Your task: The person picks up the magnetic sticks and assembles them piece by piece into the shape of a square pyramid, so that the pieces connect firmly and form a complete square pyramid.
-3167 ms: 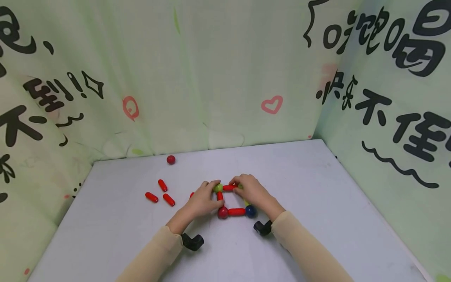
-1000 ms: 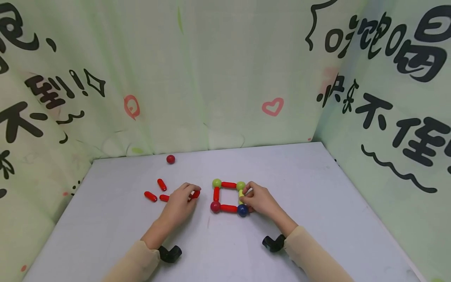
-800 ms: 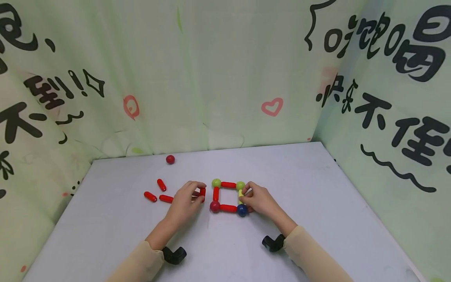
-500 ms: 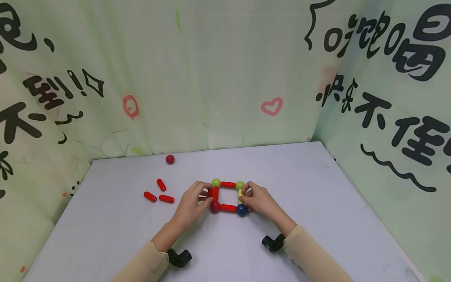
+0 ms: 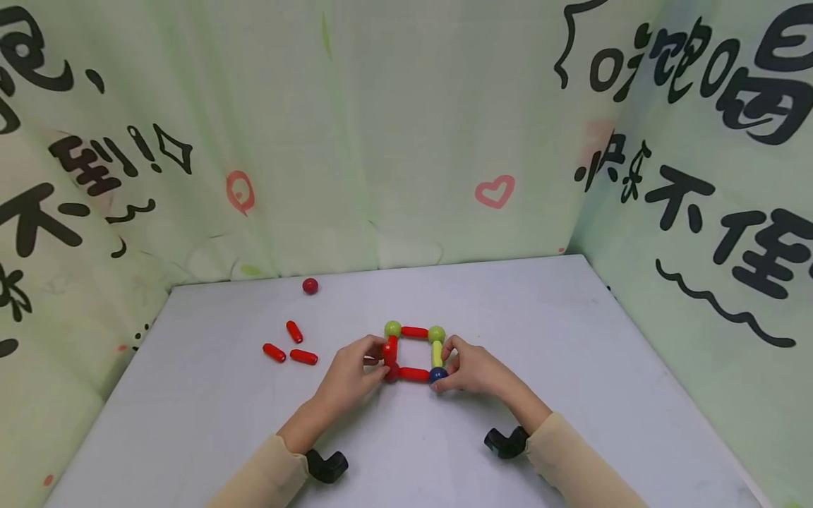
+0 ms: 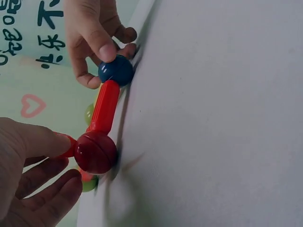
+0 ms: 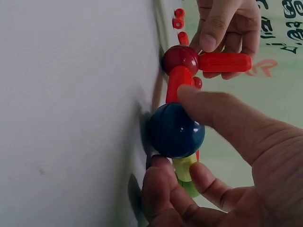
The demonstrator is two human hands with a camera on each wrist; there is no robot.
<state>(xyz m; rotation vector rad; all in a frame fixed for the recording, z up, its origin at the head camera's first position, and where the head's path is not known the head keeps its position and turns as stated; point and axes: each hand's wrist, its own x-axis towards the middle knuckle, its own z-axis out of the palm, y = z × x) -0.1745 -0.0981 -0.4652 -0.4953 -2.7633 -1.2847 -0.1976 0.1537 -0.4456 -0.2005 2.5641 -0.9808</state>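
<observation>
Rod (image 7: 225,62), red and upright, was pinched by the left hand (image 5: 348,372) atop the red ball (image 6: 96,152) of a square frame (image 5: 415,332) on the table (image 5: 396,451), while its blue ball (image 7: 176,130) was likewise pinched by the right hand (image 5: 478,370).

Partly hidden behind left hand (image 5: 349,370), head view: dark red ball (image 5: 394,372). Partly hidden behind right hand (image 5: 478,370), same view: blue ball (image 5: 438,374). Mostly hidden, left wrist view: yellow rod (image 5: 437,354). Cut off by head view's lower edge: beige sleeves (image 5: 262,474), tabletop (image 5: 413,451).
</observation>
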